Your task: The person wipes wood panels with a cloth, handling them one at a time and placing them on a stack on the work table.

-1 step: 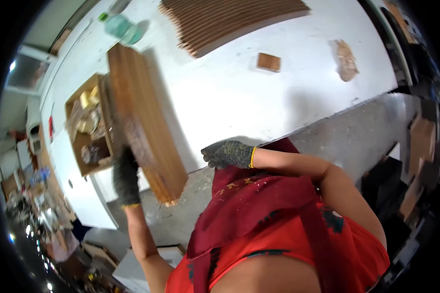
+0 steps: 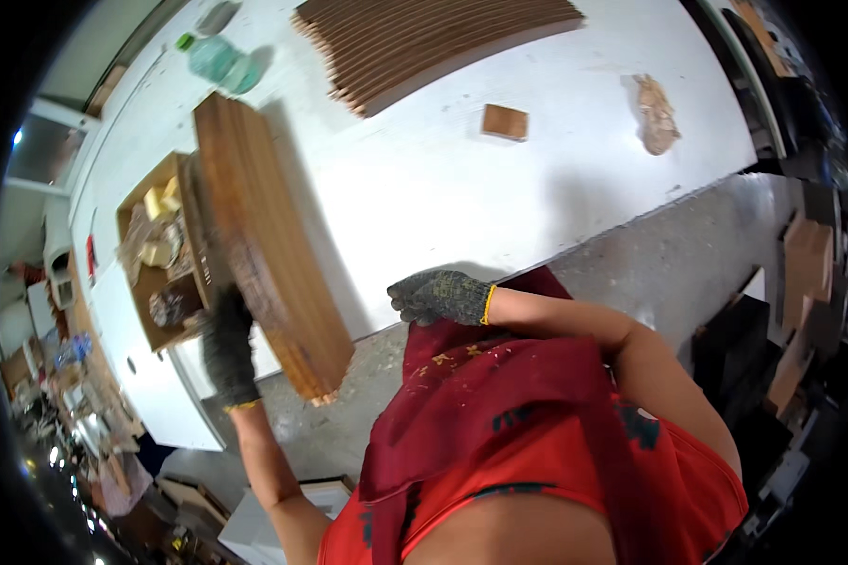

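Observation:
My left hand, in a dark knitted glove with a yellow cuff, reaches along the left side of a stack of long brown wooden boards. Its fingers are blurred and partly lost in the dark gap between the boards and an open cardboard box, so their grip does not show. My right hand, gloved the same way, rests at the table's front edge against my dark red apron. Its fingers are curled in, and nothing shows in them.
On the white table stand a row of wooden slats, a small wood block, a crumpled tan piece and a green-capped bottle. The box holds pale yellow blocks and clear plastic. The boards overhang the front edge.
The whole table scene has shifted slightly left and down in the view. My left hand stays beside the boards, and my right hand keeps its place.

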Motion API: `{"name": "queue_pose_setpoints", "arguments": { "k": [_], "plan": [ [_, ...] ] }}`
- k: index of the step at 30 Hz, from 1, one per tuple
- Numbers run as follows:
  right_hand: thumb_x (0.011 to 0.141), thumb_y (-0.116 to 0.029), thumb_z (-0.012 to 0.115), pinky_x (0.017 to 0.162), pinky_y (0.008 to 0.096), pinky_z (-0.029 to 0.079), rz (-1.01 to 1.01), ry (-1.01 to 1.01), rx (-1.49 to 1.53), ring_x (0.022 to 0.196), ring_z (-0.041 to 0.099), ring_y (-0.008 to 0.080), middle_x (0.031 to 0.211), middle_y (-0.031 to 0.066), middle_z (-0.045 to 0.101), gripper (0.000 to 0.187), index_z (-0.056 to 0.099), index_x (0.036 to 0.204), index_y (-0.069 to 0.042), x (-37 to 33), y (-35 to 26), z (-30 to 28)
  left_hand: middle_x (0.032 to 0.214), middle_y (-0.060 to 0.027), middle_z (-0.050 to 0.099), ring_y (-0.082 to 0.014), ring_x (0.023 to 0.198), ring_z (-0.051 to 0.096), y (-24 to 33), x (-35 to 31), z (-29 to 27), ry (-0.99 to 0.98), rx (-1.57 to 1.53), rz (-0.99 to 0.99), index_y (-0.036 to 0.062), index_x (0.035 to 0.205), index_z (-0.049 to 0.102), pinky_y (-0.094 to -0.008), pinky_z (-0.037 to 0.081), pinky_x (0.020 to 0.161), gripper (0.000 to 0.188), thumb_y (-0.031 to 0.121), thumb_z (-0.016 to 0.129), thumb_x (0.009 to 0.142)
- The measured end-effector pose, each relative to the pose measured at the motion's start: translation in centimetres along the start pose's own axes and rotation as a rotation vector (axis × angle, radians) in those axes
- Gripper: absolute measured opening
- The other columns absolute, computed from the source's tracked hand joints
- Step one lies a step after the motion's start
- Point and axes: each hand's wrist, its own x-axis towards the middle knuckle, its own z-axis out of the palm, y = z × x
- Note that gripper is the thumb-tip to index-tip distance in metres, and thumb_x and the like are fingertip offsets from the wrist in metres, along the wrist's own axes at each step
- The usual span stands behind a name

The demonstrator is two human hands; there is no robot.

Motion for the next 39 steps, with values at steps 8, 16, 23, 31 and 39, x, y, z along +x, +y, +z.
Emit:
{"name": "queue_pose_setpoints", "arguments": {
  "k": [8,16,23,31,39],
  "plan": [
    [0.078,-0.025,0.072,0.084,0.0339,0.048,-0.926,0.786,-0.844,0.098,0.059,0.0213,0.111,0.0086,0.063,0.047,0.058,0.119,-0.005,-8.8,-11.2,-9.0,0.145,-0.0168,0.035,-0.0269,0.134,0.035,-1.4,6.8,14.1,0.488,1.677,0.341,0.0013,0.141,0.034,-0.0405,0.027,0.113,0.046,0.022,0.031,0.100],
    [0.060,-0.033,0.079,0.101,0.0447,0.036,-1.019,0.877,-1.589,0.116,0.048,0.0315,0.123,0.0135,0.053,0.069,0.054,0.120,-0.009,-7.5,-19.6,-16.9,0.142,-0.0154,0.040,-0.0272,0.135,0.034,-16.5,19.0,21.1,0.345,1.432,0.211,0.0017,0.137,0.040,-0.0427,0.025,0.113,0.046,0.025,0.039,0.097],
    [0.073,-0.018,0.077,0.090,0.0325,0.047,-0.908,0.439,-0.664,0.109,0.053,0.0192,0.117,0.0087,0.057,0.064,0.047,0.128,-0.006,-13.9,-19.3,-22.5,0.134,-0.0091,0.051,-0.0204,0.129,0.042,-25.9,31.5,21.2,0.364,1.617,0.044,0.0051,0.132,0.049,-0.0342,0.034,0.107,0.042,0.014,0.058,0.092],
    [0.070,-0.020,0.075,0.062,0.0274,0.042,-0.532,-0.180,0.218,0.077,0.054,0.0149,0.105,0.0066,0.054,0.082,0.034,0.139,-0.002,-23.9,-21.0,-30.3,0.147,-0.0191,0.029,-0.0400,0.138,0.021,-30.6,46.3,13.1,0.081,2.413,0.240,0.0051,0.143,0.031,-0.0508,0.015,0.112,0.074,0.033,0.066,0.084],
    [0.065,-0.029,0.081,0.053,0.0239,0.035,-0.523,-0.293,0.229,0.058,0.047,0.0107,0.110,0.0092,0.057,0.087,0.037,0.138,-0.008,-23.6,-22.4,-31.1,0.150,-0.0218,0.021,-0.0422,0.140,0.013,-32.6,45.5,12.7,-0.015,2.442,0.251,0.0032,0.145,0.024,-0.0554,0.007,0.112,0.075,0.025,0.064,0.086]
  ]
}}
